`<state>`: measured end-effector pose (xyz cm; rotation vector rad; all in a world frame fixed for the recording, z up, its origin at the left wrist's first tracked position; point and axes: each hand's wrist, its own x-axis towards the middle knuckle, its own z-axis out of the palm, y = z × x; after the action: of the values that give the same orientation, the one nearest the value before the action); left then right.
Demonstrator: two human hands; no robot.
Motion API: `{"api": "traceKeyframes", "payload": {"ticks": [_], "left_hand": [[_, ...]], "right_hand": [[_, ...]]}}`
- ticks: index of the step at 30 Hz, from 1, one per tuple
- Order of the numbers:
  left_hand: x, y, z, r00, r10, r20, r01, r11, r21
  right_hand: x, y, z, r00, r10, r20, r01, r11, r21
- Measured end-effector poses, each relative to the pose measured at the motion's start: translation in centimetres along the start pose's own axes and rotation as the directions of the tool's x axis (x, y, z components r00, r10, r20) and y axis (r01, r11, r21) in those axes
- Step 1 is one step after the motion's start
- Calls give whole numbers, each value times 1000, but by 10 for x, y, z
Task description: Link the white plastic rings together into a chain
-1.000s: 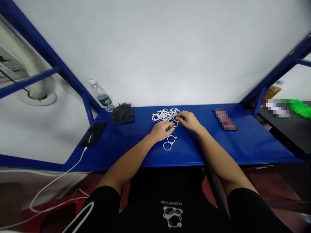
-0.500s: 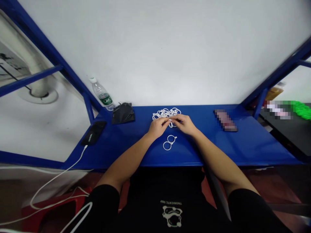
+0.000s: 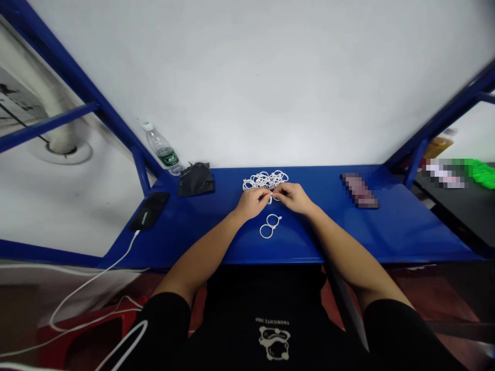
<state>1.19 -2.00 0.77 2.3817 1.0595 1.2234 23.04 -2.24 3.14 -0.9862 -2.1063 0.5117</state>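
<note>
My left hand (image 3: 252, 203) and my right hand (image 3: 293, 198) meet fingertip to fingertip over the blue table (image 3: 193, 226). Each is closed in a pinch on a small white ring (image 3: 269, 201), mostly hidden by the fingers. Just behind the hands lies a heap of white rings (image 3: 265, 179), each with a small knob or clasp. Nearer to me, two linked white rings (image 3: 266, 231) lie on the table, touching like a figure eight.
A plastic water bottle (image 3: 164, 149) and a black bag (image 3: 196, 179) stand at the back left. A black power bank (image 3: 150, 211) with a white cable (image 3: 96, 278) lies at the left edge. A phone (image 3: 359, 190), partly blurred, lies on the right. A white wall (image 3: 255, 103) rises behind.
The fingertips have shifted slightly and come a little apart around the ring. The heap, the linked rings and the other things stay where they were.
</note>
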Motion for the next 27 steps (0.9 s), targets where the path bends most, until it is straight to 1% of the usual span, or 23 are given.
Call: {"api": "traceKeyframes", "payload": {"ticks": [5, 8, 10, 12, 13, 14, 16, 19, 22, 25, 27], "left_hand": [[0, 3, -3, 1000, -11, -1, 11, 1000, -24], [0, 5, -3, 1000, 16, 8, -15, 999, -48], [-1, 6, -2, 995, 73, 69, -68, 996, -65], [-2, 7, 1, 979, 125, 164, -114, 991, -72], [-3, 8, 2, 966, 139, 216, -127, 990, -69], [-4, 8, 3, 953, 144, 265, -133, 989, -62], [-6, 8, 6, 927, 138, 350, -128, 990, -51], [-7, 8, 7, 904, 109, 414, -99, 994, -47], [-7, 8, 8, 907, 65, 416, -60, 998, -23], [-7, 7, 8, 925, 46, 378, -52, 999, 6], [-7, 7, 8, 935, 39, 354, -48, 999, 16]], "right_hand": [[0, 2, 0, 999, 32, 11, -33, 999, 24], [1, 6, -3, 998, 57, 14, -57, 997, 47], [2, 12, -6, 995, 81, -62, -82, 996, -17], [3, 21, -7, 980, 116, -162, -140, 980, -142], [3, 25, -7, 975, 140, -171, -175, 962, -209], [2, 30, -6, 974, 169, -150, -205, 940, -273], [2, 39, -2, 971, 229, -70, -239, 895, -376], [1, 46, 3, 968, 250, 26, -215, 876, -431], [3, 45, 5, 968, 243, 59, -193, 877, -440], [3, 41, 5, 960, 269, 83, -204, 869, -451], [3, 39, 4, 956, 283, 78, -219, 864, -454]]}}
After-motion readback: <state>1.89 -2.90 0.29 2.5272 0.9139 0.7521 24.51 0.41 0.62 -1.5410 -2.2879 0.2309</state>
